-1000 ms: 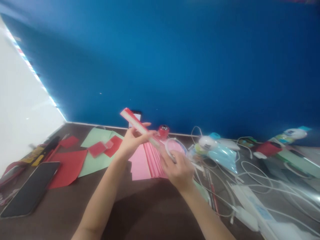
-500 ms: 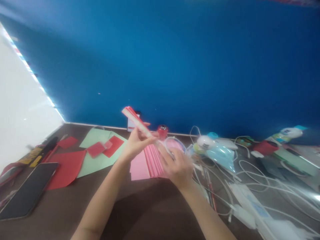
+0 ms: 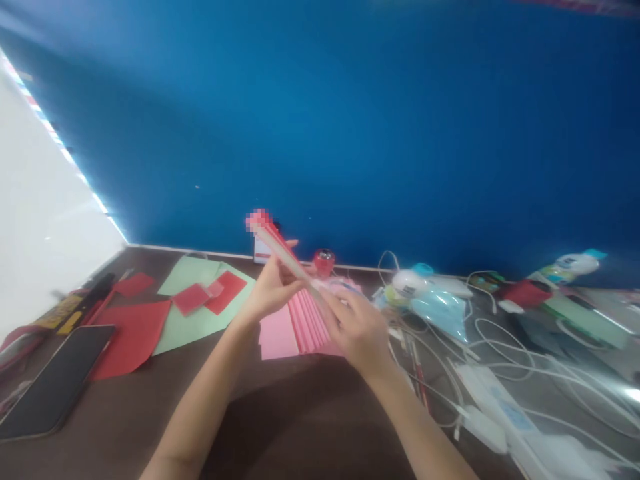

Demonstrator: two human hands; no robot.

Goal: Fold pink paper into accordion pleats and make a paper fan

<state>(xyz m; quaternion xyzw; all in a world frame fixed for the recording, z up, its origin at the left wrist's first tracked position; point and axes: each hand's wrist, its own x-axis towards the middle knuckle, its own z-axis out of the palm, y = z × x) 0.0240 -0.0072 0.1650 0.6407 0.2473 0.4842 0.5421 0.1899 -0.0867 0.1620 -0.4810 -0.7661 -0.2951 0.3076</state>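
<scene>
A folded bundle of pink and red paper (image 3: 290, 255) slants up and left above the table, a pale tape strip (image 3: 280, 249) along its near edge. My left hand (image 3: 267, 287) is closed round its middle, thumb on the near side. At the lower right end, my right hand (image 3: 363, 333) is closed, its fingers against the end of the strip. A pale ring, apparently a tape roll (image 3: 350, 285), shows partly behind those fingers and is blurred. Below both hands lies pleated pink paper (image 3: 306, 323).
Green sheets (image 3: 175, 333), red paper (image 3: 133, 333) and a black phone (image 3: 57, 383) lie left. A red round object (image 3: 325, 262) stands by the blue wall (image 3: 320, 133). White cables, a power strip (image 3: 493, 393) and a light-blue plastic packet (image 3: 443, 310) crowd the right side.
My right hand has turned slightly, and the pale ring behind its fingers shows less. The paper bundle and my left hand have hardly moved.
</scene>
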